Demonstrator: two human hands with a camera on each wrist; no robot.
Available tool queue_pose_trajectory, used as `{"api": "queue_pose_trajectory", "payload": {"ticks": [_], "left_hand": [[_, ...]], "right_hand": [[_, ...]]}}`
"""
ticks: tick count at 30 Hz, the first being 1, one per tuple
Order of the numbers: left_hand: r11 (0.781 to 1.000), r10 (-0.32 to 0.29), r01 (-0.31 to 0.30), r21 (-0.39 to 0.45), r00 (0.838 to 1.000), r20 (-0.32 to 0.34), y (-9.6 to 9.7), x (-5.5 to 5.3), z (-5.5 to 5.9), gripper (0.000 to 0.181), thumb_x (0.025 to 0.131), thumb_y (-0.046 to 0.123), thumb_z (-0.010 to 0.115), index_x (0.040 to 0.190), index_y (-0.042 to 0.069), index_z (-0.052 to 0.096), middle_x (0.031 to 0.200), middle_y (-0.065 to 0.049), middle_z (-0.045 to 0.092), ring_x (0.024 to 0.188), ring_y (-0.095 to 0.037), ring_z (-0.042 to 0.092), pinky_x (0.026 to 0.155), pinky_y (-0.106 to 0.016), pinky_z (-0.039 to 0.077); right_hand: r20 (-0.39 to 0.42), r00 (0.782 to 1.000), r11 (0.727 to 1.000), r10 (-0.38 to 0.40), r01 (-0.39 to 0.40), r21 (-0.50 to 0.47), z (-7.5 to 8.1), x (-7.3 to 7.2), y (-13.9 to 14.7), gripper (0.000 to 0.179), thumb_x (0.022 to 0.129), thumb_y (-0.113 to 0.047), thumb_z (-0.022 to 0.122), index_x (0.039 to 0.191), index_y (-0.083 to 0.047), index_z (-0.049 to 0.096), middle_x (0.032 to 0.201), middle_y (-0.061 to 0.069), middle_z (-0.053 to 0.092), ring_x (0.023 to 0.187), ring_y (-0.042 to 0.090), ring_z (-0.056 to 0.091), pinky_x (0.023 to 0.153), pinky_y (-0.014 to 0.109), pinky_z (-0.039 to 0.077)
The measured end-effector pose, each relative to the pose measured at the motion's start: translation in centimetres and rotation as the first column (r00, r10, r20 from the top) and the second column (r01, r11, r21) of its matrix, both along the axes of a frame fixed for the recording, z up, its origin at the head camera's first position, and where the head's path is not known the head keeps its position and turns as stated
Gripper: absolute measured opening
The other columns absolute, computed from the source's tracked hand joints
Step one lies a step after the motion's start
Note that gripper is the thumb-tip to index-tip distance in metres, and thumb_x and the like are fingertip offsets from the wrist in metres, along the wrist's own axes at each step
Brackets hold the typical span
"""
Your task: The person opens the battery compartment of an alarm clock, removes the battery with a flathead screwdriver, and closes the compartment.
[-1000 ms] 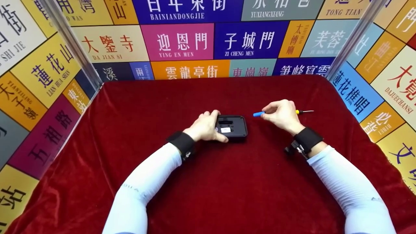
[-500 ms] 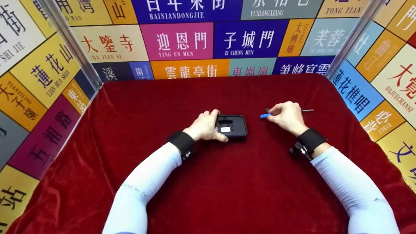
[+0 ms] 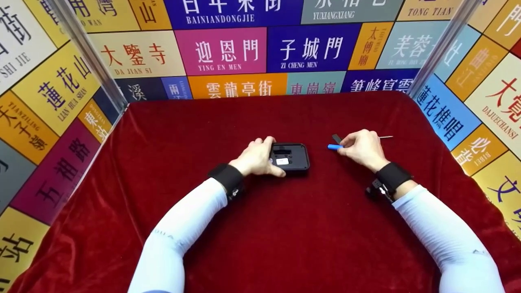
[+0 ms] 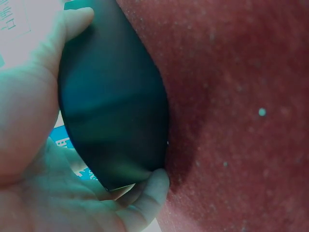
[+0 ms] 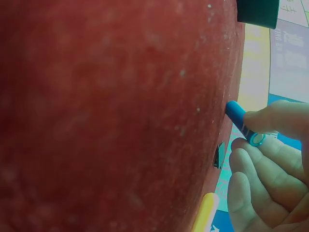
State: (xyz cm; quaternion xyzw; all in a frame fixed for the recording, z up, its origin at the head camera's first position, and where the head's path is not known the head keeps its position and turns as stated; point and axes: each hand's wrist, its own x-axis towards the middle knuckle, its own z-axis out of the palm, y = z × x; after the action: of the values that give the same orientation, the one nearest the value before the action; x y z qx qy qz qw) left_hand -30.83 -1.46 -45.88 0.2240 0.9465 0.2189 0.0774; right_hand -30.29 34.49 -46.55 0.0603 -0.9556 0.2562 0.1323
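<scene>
My left hand (image 3: 256,158) grips the left end of a black rectangular device (image 3: 299,158), thumb along its near side and fingers over the far side. Its upper face shows a dark slot and a white label; in the left wrist view a smooth dark side (image 4: 116,92) faces the camera. To the right, my right hand (image 3: 364,149) pinches a small blue battery (image 3: 334,147) between thumb and fingers. One round end of the battery (image 5: 258,139) shows in the right wrist view. Just beyond these fingertips lies a small flat dark piece (image 3: 336,138).
Behind the right hand lies a screwdriver; its thin shaft (image 3: 386,137) sticks out, and its yellow handle (image 5: 206,210) shows in the right wrist view. Dark red cloth (image 3: 276,228) covers the table. Printed panels (image 3: 228,51) and clear corner posts (image 3: 439,53) stand around it.
My right hand has moved slightly right and nearer with the battery, uncovering the flat dark piece and hiding the screwdriver's yellow part. The left hand and device have stayed in place.
</scene>
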Motion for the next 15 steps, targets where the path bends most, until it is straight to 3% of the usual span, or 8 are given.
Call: {"api": "queue_pose_trajectory", "payload": {"ticks": [7, 15], "left_hand": [[1.0, 0.004, -0.004, 0.004, 1.0, 0.008, 0.0, 0.04, 0.1, 0.109, 0.073, 0.051, 0.103, 0.158, 0.011, 0.049, 0.139, -0.024, 0.063, 0.133, -0.042, 0.063, 0.116, -0.054, 0.057], [1.0, 0.006, -0.006, -0.003, 1.0, 0.015, 0.04, -0.02, 0.05, 0.109, 0.073, 0.052, 0.104, 0.158, 0.011, 0.048, 0.139, -0.023, 0.063, 0.134, -0.041, 0.062, 0.116, -0.053, 0.056]], "right_hand": [[0.055, 0.998, 0.999, 0.017, -0.019, 0.043, 0.06, 0.16, 0.3, 0.015, 0.081, -0.019, 0.093, 0.092, -0.009, 0.09, 0.088, 0.011, 0.087, 0.087, 0.033, 0.075, 0.068, 0.032, 0.047], [0.134, 0.991, 0.996, -0.003, -0.009, 0.088, 0.27, 0.16, 0.14, 0.014, 0.08, -0.024, 0.096, 0.087, -0.014, 0.09, 0.084, 0.009, 0.084, 0.084, 0.033, 0.07, 0.058, 0.034, 0.046]]}}
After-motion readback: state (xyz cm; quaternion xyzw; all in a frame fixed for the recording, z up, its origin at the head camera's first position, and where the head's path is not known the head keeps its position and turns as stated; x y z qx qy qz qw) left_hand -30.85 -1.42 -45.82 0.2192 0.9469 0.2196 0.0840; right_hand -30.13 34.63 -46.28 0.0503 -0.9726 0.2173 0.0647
